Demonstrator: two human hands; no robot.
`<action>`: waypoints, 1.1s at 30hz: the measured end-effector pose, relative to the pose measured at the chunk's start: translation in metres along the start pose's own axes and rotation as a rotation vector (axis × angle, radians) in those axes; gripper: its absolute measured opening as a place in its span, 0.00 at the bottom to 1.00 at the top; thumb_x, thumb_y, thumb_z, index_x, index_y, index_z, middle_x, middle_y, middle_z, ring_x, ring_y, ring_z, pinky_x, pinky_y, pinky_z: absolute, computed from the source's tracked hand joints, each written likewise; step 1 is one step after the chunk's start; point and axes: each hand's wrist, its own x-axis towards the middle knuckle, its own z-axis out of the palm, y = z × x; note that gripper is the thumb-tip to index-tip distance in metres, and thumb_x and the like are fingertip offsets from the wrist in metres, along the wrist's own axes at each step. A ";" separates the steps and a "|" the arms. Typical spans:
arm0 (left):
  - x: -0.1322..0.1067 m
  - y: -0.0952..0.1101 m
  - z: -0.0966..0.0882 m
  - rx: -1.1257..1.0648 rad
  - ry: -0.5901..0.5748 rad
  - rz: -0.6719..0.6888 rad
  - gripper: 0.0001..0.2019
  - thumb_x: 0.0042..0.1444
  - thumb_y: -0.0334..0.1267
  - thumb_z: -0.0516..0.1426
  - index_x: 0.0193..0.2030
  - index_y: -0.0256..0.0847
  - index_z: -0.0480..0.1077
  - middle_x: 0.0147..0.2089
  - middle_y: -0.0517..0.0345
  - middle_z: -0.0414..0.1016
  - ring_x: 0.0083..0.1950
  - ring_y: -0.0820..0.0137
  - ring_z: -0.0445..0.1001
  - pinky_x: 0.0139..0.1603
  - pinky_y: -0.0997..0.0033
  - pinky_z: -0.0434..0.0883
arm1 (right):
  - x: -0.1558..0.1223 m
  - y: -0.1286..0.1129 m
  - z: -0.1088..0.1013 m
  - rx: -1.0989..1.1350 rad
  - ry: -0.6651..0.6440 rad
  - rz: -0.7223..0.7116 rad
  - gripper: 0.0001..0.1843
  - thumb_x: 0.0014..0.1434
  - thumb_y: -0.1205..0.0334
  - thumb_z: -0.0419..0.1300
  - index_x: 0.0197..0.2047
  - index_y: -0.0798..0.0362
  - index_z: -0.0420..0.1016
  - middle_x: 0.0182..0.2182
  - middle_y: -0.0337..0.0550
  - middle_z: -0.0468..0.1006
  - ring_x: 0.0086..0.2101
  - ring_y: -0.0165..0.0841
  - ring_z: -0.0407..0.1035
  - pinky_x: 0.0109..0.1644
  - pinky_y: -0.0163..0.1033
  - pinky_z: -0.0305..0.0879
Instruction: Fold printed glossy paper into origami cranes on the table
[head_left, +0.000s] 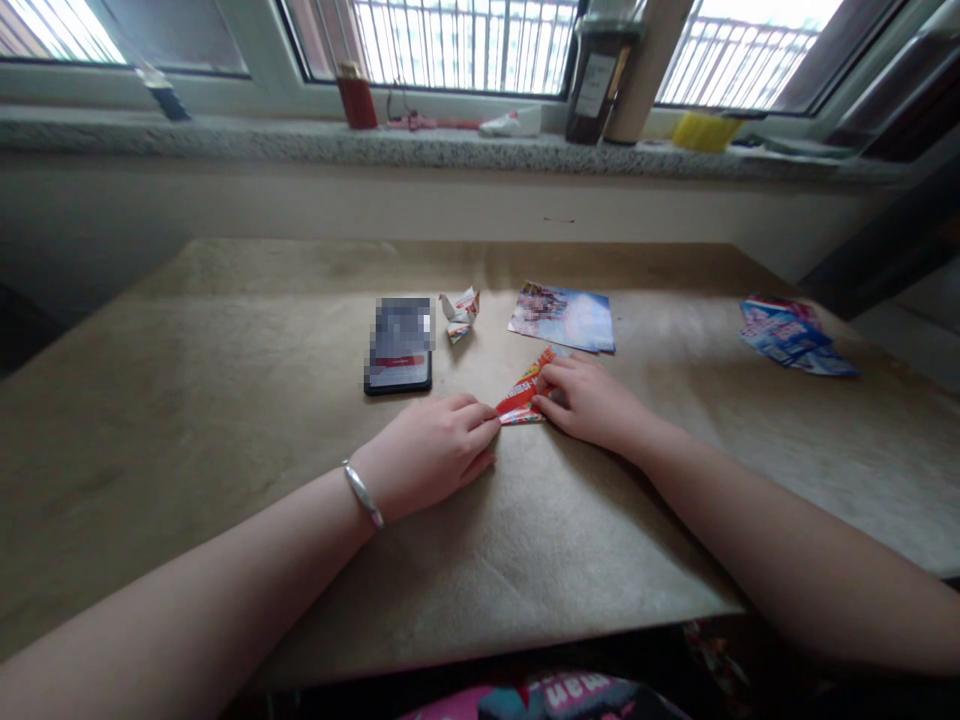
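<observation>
A small folded piece of red and white printed paper [523, 393] lies on the brown table [225, 400] in front of me. My left hand [431, 450], with a silver bracelet on its wrist, pinches the paper's left end with curled fingers. My right hand [589, 400] presses and pinches its right side, fingers bent over the fold. Both hands rest on the table surface.
A phone [400, 345] lies flat just beyond my left hand. A small folded paper figure [460, 312] stands beside it. A stack of printed sheets [562, 317] lies behind my right hand, more sheets [791, 335] at far right. The windowsill [450, 145] holds a red cup and a bottle.
</observation>
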 end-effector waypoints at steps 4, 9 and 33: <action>0.000 -0.001 0.002 0.010 0.032 0.013 0.13 0.62 0.37 0.51 0.48 0.33 0.70 0.46 0.45 0.74 0.48 0.61 0.72 0.48 0.59 0.73 | 0.000 -0.001 -0.001 -0.010 -0.011 0.009 0.09 0.59 0.58 0.54 0.33 0.54 0.70 0.37 0.49 0.75 0.40 0.39 0.65 0.46 0.43 0.60; 0.000 -0.003 0.003 0.033 0.098 0.051 0.13 0.63 0.36 0.49 0.45 0.32 0.72 0.45 0.45 0.75 0.45 0.63 0.73 0.47 0.60 0.74 | 0.000 0.000 0.001 -0.022 -0.014 0.007 0.09 0.59 0.58 0.54 0.34 0.54 0.70 0.38 0.50 0.75 0.41 0.40 0.65 0.47 0.43 0.59; 0.002 0.002 0.001 0.060 0.043 0.014 0.12 0.63 0.35 0.49 0.47 0.33 0.70 0.43 0.46 0.73 0.46 0.62 0.72 0.47 0.60 0.73 | -0.008 -0.023 -0.005 -0.403 0.210 -0.188 0.14 0.64 0.61 0.48 0.34 0.51 0.75 0.33 0.44 0.76 0.42 0.40 0.62 0.61 0.50 0.45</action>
